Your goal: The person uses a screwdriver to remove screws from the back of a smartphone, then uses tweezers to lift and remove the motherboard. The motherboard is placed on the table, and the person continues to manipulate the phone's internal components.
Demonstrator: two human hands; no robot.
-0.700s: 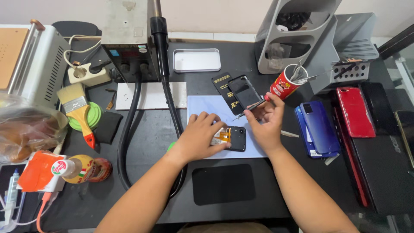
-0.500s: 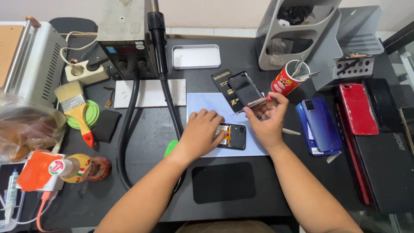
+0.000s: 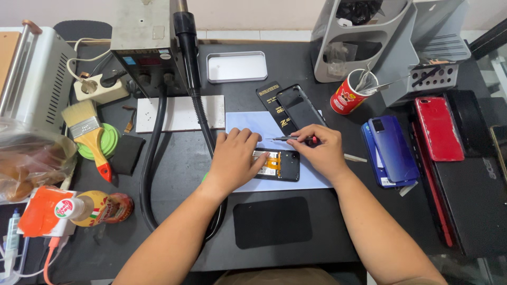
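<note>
Opened phone [image 3: 279, 163] lies back-up on the pale blue mat [image 3: 248, 124], centre of the black bench [image 3: 343, 232]; inner board and an orange flex strip exposed.

Left hand [image 3: 235, 158] lies flat over the phone's left end, fingers close together and pointing far, fingertips on the mat just past the phone's far edge; thumb lies across the phone's left end.

Right hand [image 3: 322, 150] curled, pinching a thin screwdriver [image 3: 289, 139] by its red-collared handle. The screwdriver lies about level, tip pointing left toward the left fingertips, just past the phone's far edge. Cannot tell whether the tip touches anything.

Just far of the hands: a black back cover [image 3: 300, 110] and a black strip with gold print [image 3: 272, 103], both partly on the mat. Near the mat: a black pad [image 3: 272, 221]. Right of the mat: a blue phone [image 3: 393, 148], then a red phone [image 3: 438, 128]. Far right: a red cup [image 3: 347, 97] holding tweezers, beside a grey rack [image 3: 359, 42]. Far centre: a metal tray [image 3: 236, 66]. Left of the mat: a white tile [image 3: 177, 113], a black hose [image 3: 150, 158] from a hot-air station [image 3: 140, 47]. Far left: a brush [image 3: 87, 132], a power strip [image 3: 97, 87], a bottle [image 3: 95, 208].
</note>
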